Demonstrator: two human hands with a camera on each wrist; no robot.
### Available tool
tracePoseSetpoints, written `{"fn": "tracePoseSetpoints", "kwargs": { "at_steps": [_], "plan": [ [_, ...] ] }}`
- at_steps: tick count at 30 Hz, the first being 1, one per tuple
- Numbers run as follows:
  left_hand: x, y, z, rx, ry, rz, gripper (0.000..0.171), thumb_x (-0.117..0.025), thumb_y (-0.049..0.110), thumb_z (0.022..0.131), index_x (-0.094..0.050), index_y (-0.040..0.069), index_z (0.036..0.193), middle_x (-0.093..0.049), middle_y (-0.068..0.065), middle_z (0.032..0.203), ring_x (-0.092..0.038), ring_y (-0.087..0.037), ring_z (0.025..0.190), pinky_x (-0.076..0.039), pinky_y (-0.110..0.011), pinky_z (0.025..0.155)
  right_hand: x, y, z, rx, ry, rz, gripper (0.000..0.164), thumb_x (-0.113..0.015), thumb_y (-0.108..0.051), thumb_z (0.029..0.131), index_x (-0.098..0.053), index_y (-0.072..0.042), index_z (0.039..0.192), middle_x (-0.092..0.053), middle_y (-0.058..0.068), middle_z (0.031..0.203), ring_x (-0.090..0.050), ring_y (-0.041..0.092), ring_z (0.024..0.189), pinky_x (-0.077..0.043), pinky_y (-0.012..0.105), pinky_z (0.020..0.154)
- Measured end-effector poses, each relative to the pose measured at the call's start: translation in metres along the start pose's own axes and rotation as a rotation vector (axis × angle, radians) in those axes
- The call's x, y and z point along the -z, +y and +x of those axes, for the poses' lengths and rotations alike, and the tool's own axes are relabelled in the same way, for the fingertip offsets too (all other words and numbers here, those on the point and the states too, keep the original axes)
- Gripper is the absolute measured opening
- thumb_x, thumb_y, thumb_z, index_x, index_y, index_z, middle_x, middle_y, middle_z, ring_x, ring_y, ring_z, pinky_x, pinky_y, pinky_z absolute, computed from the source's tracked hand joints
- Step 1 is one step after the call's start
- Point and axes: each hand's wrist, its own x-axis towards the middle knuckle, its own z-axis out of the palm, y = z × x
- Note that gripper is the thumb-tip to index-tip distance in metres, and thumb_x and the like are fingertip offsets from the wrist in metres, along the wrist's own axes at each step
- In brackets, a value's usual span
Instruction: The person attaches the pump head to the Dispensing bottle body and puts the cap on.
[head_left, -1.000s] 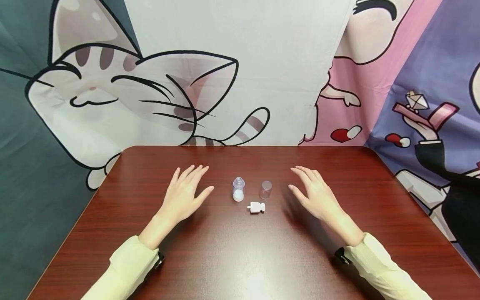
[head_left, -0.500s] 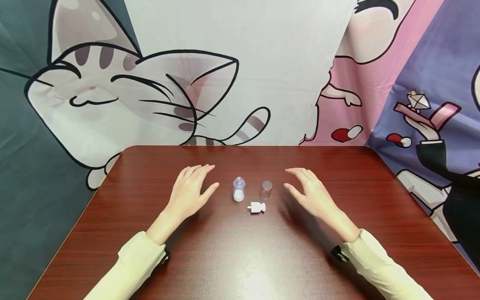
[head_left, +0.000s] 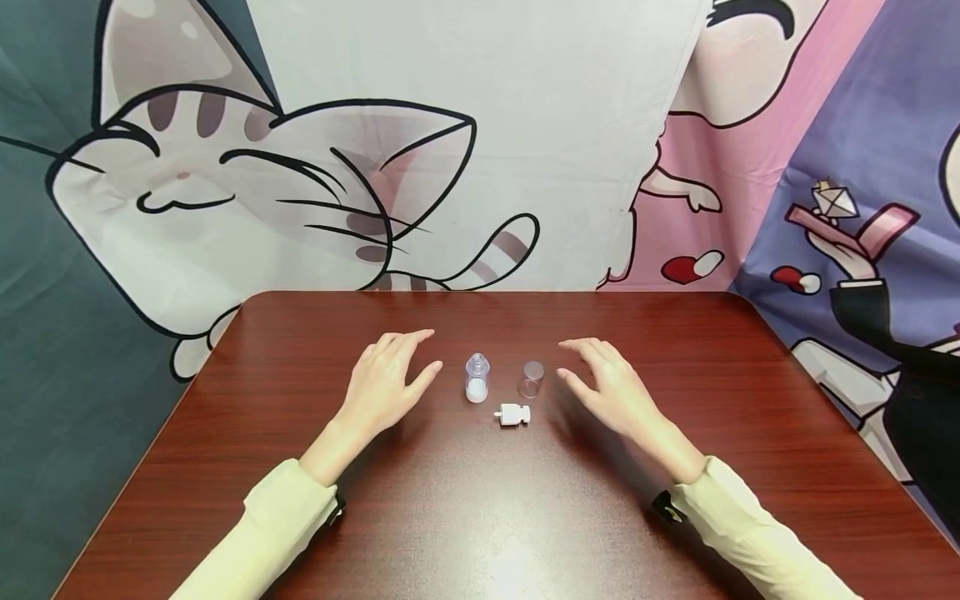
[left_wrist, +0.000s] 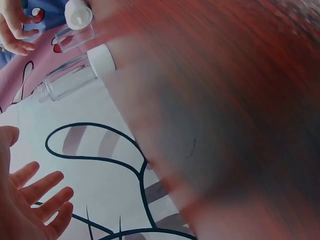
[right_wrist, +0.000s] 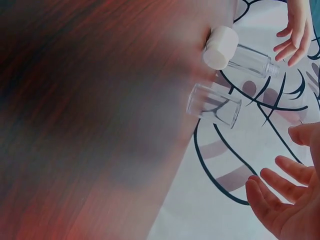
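Observation:
A small clear bottle (head_left: 477, 380) with a white base stands upright near the middle of the table. To its right is a clear, see-through cap (head_left: 532, 380), also visible in the right wrist view as a clear cap (right_wrist: 215, 106). In front of both lies a white pump head (head_left: 513, 415) on its side, its thin tip pointing left. My left hand (head_left: 382, 385) hovers left of the bottle, fingers relaxed, touching none of these. On the other side, my right hand (head_left: 615, 393) is held beside the cap, thumb and fingers apart, holding nothing.
The objects stand on a reddish-brown wooden table (head_left: 465, 517) with a glare spot at its near edge. Behind the far edge hangs a cloth backdrop (head_left: 570, 167) with cartoon drawings. Each wrist wears a dark device below the pale sleeve (head_left: 262, 533).
Both hands have moved inward toward the small objects, the left one to the right and the right one to the left. The bottle, cap and pump head have stayed put.

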Motion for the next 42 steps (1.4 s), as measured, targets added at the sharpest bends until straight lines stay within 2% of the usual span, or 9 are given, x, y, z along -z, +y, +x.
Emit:
{"fn": "tracePoseSetpoints", "kwargs": {
  "at_steps": [6,17,24,29,35,42],
  "plan": [
    [-0.002,0.002,0.002,0.021,-0.022,-0.028,0.047,-0.061,0.040,0.091,-0.056,0.015,0.131,-0.065,-0.006,0.124,-0.057,-0.026,0.111,-0.049,-0.043,0.088,-0.004,-0.005,0.003,0.004,-0.007,0.008,0.039,-0.069,-0.026,0.088,-0.060,-0.012,0.124,-0.065,0.005,0.114,-0.058,0.022,0.096,-0.051,0.038,0.081],
    [-0.005,0.005,0.005,0.041,-0.051,-0.075,0.049,-0.063,0.041,0.090,-0.055,0.015,0.130,-0.064,-0.007,0.123,-0.059,-0.026,0.109,-0.051,-0.046,0.089,-0.010,-0.011,0.005,-0.020,-0.047,0.027,0.039,-0.072,-0.030,0.086,-0.062,-0.015,0.121,-0.065,-0.002,0.111,-0.062,0.019,0.088,-0.054,0.034,0.076],
    [-0.010,0.008,0.005,0.076,-0.082,-0.126,0.049,-0.063,0.042,0.090,-0.054,0.016,0.131,-0.064,-0.008,0.123,-0.059,-0.026,0.110,-0.054,-0.048,0.085,-0.013,-0.013,0.006,-0.027,-0.060,0.060,0.039,-0.072,-0.031,0.086,-0.063,-0.014,0.119,-0.066,0.001,0.110,-0.064,0.020,0.087,-0.056,0.034,0.075],
    [-0.012,0.010,0.005,0.107,-0.116,-0.156,0.049,-0.062,0.042,0.091,-0.051,0.018,0.133,-0.063,-0.006,0.124,-0.058,-0.026,0.114,-0.053,-0.048,0.088,-0.017,-0.012,0.006,-0.022,-0.071,0.085,0.038,-0.073,-0.028,0.085,-0.063,-0.013,0.119,-0.066,0.004,0.110,-0.065,0.018,0.085,-0.058,0.034,0.075],
    [-0.014,0.013,0.007,0.146,-0.155,-0.229,0.051,-0.063,0.042,0.091,-0.049,0.019,0.134,-0.063,-0.008,0.125,-0.057,-0.029,0.117,-0.051,-0.051,0.091,-0.020,-0.013,0.005,-0.013,-0.070,0.103,0.038,-0.074,-0.028,0.085,-0.062,-0.014,0.118,-0.066,0.001,0.106,-0.064,0.015,0.083,-0.058,0.031,0.073],
    [-0.018,0.014,0.009,0.148,-0.167,-0.281,0.052,-0.066,0.040,0.089,-0.050,0.017,0.133,-0.064,-0.010,0.124,-0.059,-0.030,0.116,-0.051,-0.049,0.093,-0.024,-0.014,0.003,-0.016,-0.074,0.147,0.037,-0.075,-0.024,0.084,-0.063,-0.012,0.117,-0.066,0.003,0.100,-0.064,0.014,0.078,-0.058,0.029,0.069]
  ]
}}
